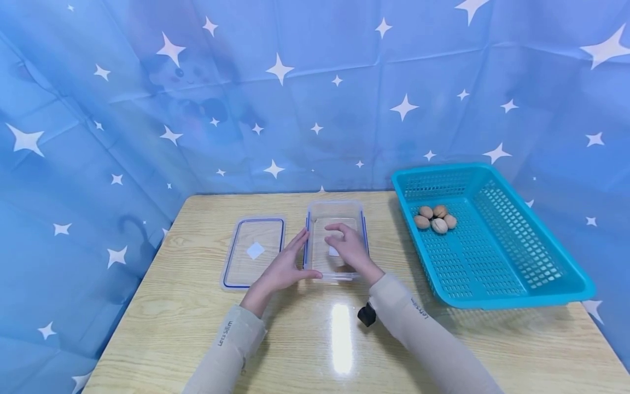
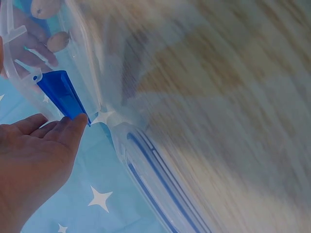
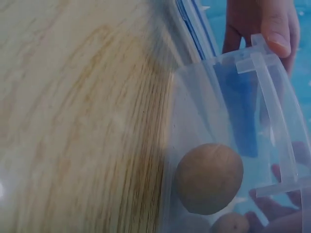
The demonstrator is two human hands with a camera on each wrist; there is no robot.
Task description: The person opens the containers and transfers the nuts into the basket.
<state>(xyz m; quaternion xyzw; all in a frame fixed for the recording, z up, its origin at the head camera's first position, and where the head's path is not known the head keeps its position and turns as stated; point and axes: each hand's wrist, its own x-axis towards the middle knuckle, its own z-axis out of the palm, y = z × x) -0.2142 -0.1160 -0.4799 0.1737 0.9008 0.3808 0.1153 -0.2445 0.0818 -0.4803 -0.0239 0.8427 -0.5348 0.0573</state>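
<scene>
A clear plastic food container (image 1: 336, 205) with blue side latches stands uncovered on the table. My left hand (image 1: 284, 268) rests against its near left corner, fingers straight along the left side and thumb at the front wall. In the left wrist view those fingertips touch a blue latch (image 2: 63, 94). Over the container's opening is my right hand (image 1: 348, 247), thumb and forefinger apart with nothing visible between them. Through the clear wall, the right wrist view shows a walnut (image 3: 210, 178) and part of another walnut (image 3: 231, 223) inside. How many lie there is hidden.
The container's clear lid (image 1: 241, 268), with a blue seal, lies flat left of it. At the right stands a turquoise basket (image 1: 492, 262) holding several walnuts (image 1: 439, 225) in its left part. A blue star-patterned curtain (image 1: 315, 98) hangs behind the wooden table (image 1: 177, 284).
</scene>
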